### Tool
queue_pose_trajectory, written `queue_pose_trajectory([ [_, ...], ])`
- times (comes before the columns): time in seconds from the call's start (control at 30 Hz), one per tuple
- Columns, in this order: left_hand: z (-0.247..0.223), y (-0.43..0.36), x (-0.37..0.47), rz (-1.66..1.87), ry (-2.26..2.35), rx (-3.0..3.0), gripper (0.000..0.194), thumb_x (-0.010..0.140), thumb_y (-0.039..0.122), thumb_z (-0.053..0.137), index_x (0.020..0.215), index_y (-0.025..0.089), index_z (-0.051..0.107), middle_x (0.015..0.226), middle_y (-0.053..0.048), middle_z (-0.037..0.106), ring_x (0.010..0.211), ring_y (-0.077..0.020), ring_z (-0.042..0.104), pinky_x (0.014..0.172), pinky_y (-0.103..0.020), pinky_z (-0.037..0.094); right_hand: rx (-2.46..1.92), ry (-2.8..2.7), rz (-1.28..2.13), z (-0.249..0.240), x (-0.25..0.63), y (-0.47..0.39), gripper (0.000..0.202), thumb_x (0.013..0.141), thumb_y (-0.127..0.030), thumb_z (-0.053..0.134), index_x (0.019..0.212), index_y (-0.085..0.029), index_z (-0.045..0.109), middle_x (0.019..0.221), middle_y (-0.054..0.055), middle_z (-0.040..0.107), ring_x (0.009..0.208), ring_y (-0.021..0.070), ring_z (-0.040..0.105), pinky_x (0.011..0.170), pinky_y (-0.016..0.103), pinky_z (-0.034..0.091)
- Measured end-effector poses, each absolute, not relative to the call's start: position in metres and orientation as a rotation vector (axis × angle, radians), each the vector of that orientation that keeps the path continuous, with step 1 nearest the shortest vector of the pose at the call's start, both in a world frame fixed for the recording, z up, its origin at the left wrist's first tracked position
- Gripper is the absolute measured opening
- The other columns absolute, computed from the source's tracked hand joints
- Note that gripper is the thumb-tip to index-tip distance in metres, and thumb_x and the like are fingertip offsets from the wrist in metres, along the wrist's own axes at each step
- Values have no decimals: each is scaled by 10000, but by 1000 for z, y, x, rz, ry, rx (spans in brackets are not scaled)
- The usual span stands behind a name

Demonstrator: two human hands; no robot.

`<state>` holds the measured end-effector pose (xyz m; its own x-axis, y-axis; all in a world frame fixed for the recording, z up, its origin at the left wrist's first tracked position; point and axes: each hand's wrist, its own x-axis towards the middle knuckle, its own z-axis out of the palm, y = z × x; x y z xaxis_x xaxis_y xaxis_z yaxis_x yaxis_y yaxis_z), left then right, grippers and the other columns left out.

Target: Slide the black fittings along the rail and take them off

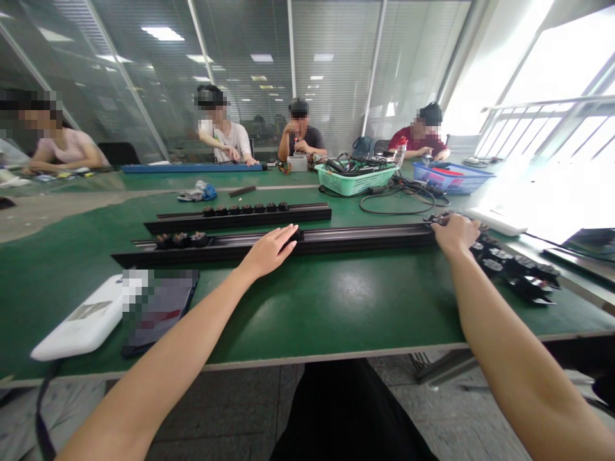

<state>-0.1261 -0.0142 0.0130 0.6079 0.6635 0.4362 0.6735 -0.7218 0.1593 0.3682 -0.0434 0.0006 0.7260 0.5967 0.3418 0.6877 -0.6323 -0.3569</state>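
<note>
My left hand (pixel 270 251) lies over a long black rail (pixel 365 238), fingers stretched out and slightly apart. Its fingertips touch or nearly touch a small black block (pixel 298 234) on the rail. At the rail's right end my right hand (pixel 455 233) is closed, its fingers curled down by a heap of black metal-topped parts (pixel 509 266). What lies under those fingers is mostly hidden. Several similar parts (pixel 180 240) sit on the left stretch of the rail. Behind it, a shorter black rail (pixel 240 219) carries a row of such parts.
A white device (pixel 89 317) and a dark phone (pixel 161 314) lie front left. Toward the back are a mint-green basket (pixel 355 182) of cables, a blue basket (pixel 454 179), a loose black cable (pixel 398 208) and crumpled gloves (pixel 198 191). Several people sit across the green table (pixel 336 307).
</note>
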Motion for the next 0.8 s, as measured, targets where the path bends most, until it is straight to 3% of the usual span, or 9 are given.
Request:
queue_pose_trajectory([
  [0.27,14,-13,-127,-760,-1150,-2811,655,1083,550,291,1587,177,481,1633,-97,494,1505,-243,476,1285,-459,346,-2471,-918,-219,6,371,-44,391,951,-332,582,1241,-90,685,1332,280,593,1205,347,405,902,417,297],
  [0.57,14,-14,-127,-759,-1162,-2812,665,1084,556,290,1591,169,479,1638,-99,487,1509,-247,471,1283,-452,348,-2459,-804,-269,-2,386,-41,389,970,-292,574,1284,-91,682,1397,269,593,1251,353,429,1002,444,291],
  [0.8,13,-12,-127,-780,-1158,-2814,667,1078,584,288,1593,206,481,1630,-83,501,1494,-252,491,1279,-468,354,-2402,-772,-234,0,387,-47,433,976,-236,544,1382,-96,595,1429,279,533,1289,347,443,1025,440,293],
])
